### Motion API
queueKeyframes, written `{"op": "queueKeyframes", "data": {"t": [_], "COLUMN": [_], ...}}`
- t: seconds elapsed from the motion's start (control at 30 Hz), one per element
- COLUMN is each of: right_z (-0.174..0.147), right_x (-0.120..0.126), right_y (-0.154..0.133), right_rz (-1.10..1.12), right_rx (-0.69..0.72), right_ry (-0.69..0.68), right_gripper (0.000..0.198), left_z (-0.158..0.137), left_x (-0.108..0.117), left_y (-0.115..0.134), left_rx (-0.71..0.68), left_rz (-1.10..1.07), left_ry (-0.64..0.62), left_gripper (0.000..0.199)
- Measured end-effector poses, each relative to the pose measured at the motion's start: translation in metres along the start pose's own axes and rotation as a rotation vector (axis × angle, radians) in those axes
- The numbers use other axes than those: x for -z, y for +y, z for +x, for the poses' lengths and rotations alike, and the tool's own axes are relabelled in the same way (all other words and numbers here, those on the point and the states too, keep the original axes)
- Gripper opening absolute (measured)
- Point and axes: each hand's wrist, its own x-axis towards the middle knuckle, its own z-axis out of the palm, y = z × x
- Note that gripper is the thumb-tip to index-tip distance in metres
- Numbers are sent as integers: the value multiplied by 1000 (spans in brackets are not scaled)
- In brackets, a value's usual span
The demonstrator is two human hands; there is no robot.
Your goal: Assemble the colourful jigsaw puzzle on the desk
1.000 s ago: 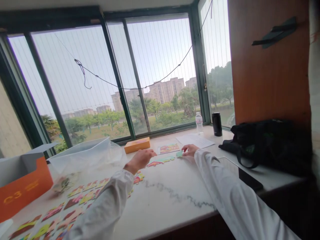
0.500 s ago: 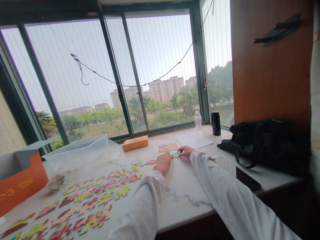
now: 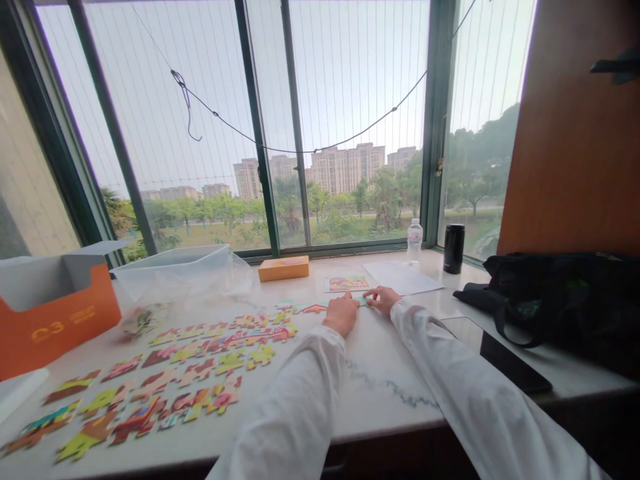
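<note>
A row of joined jigsaw puzzle pieces (image 3: 311, 308), pale green with a red-and-yellow pattern, lies on the white tabletop in front of me. My left hand (image 3: 342, 316) rests over its right part, fingers bent down on a puzzle piece and partly hiding it. At the row's right end, my right hand (image 3: 384, 300) has its fingertips on a green puzzle piece (image 3: 363, 302). The two hands are close together. Just behind them lies a small colourful picture card (image 3: 349, 284). Many loose puzzle pieces (image 3: 200, 370) spread in rows over the table's left side.
An orange box (image 3: 60, 320), a translucent bin (image 3: 170, 267) and a yellow-orange box (image 3: 284, 269) stand left and back. A water bottle (image 3: 415, 241), black tumbler (image 3: 454, 249), paper sheet (image 3: 405, 277), dark tablet-like device (image 3: 515, 363) and black bag (image 3: 575, 307) are on the right.
The view has tilted down and turned a little left. Both hands stay at the right end of the puzzle row, and the right fingers have come closer to the left hand.
</note>
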Motion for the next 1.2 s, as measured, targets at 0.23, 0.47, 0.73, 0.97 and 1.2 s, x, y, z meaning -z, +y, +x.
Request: {"op": "queueKeyframes", "data": {"t": [0.23,0.47,0.73,0.97,1.2], "right_z": [-4,-4,-6,-8,-9], "right_x": [5,0,4,4,8], "right_y": [-4,-3,-2,-2,-3], "right_rz": [-22,-36,-45,-43,-38], "right_rx": [-25,-57,-8,-1,20], "right_ry": [-47,-35,103,95,153], "right_gripper": [28,29,26,18,19], "left_z": [-2,-2,1,-2,-4], "left_x": [-1,-7,-12,-9,-5], "left_y": [-1,-6,-6,-7,-7], "left_rx": [53,45,57,48,22], "left_rz": [-32,-73,-89,-100,-117], "left_ry": [28,25,32,50,76], "left_gripper": [44,47,48,49,49]}}
